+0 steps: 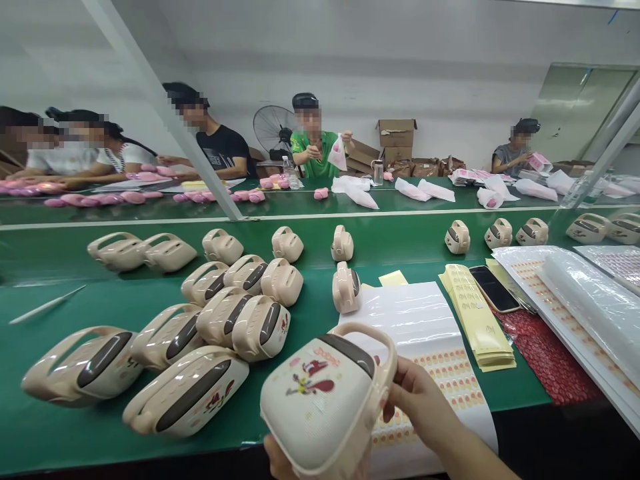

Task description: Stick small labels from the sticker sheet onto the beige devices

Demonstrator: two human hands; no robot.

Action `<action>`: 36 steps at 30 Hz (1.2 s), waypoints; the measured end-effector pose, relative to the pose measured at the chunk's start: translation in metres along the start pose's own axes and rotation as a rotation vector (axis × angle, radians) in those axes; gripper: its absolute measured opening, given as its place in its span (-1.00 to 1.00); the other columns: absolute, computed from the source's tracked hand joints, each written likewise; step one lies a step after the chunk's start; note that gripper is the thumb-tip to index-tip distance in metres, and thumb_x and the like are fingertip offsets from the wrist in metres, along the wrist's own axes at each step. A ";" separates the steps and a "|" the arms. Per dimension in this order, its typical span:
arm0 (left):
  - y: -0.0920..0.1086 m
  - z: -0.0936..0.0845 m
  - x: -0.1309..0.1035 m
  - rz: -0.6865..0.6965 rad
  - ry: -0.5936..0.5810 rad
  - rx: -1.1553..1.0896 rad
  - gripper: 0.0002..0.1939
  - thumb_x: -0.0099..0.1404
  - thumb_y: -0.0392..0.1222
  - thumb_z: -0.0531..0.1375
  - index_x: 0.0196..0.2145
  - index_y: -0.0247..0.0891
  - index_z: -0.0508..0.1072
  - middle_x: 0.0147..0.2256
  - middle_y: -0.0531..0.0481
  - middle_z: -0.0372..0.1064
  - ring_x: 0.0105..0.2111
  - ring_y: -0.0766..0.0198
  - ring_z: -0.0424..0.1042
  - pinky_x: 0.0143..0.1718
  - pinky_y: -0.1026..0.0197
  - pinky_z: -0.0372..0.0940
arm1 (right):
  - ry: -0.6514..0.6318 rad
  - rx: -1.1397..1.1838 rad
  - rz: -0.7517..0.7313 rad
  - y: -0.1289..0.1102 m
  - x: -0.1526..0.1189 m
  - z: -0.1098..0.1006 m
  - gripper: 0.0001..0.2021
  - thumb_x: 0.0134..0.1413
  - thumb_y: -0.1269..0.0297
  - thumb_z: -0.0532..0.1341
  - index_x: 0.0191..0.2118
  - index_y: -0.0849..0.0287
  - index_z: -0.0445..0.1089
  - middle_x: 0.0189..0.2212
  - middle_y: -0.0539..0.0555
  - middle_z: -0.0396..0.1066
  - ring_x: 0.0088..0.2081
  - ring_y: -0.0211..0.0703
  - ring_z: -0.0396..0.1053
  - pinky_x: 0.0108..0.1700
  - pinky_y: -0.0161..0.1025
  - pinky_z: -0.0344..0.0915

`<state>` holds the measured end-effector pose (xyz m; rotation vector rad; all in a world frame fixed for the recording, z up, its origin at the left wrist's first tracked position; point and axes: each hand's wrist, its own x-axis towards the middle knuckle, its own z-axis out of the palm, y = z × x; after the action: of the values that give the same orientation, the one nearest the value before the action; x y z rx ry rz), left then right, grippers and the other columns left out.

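A beige portable speaker (320, 400) with a carry handle, a dark top panel and a red cartoon print is tilted up close at the lower middle. My right hand (423, 400) grips its right side near the base of the handle, the fingertips partly hidden behind it. Under the lower left corner, my left hand (279, 459) supports the speaker; most of that hand is hidden. Behind the speaker lies a white sticker sheet (440, 373) with rows of small orange and red stickers. Several similar speakers (193, 390) are grouped to the left on the green table.
More speakers (343, 243) line the table's back edge. To the right are yellow sticker strips (475, 320), a phone (494, 289), red bubble wrap (545, 353) and stacked sheets (590, 313). A white pen-like tool (47, 305) lies left. Co-workers (320, 150) sit opposite, handling pink items.
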<state>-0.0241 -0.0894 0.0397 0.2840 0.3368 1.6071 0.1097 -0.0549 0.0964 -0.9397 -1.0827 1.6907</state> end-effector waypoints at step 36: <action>-0.012 -0.062 0.104 0.467 -0.657 2.040 -0.61 0.21 -0.17 0.09 0.02 -0.15 0.34 0.06 -0.15 0.28 0.06 -0.05 0.24 -0.01 -0.09 0.25 | 0.774 -1.050 -0.109 -0.113 0.181 -0.104 -0.87 0.00 0.34 0.10 -0.34 0.20 0.37 -0.40 0.02 0.43 -0.34 -0.18 0.36 -0.35 -0.31 0.23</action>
<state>-0.0436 0.0118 -0.0238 2.4511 1.3410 0.8713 0.1786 0.1673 0.1451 -1.9133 -1.3883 0.4356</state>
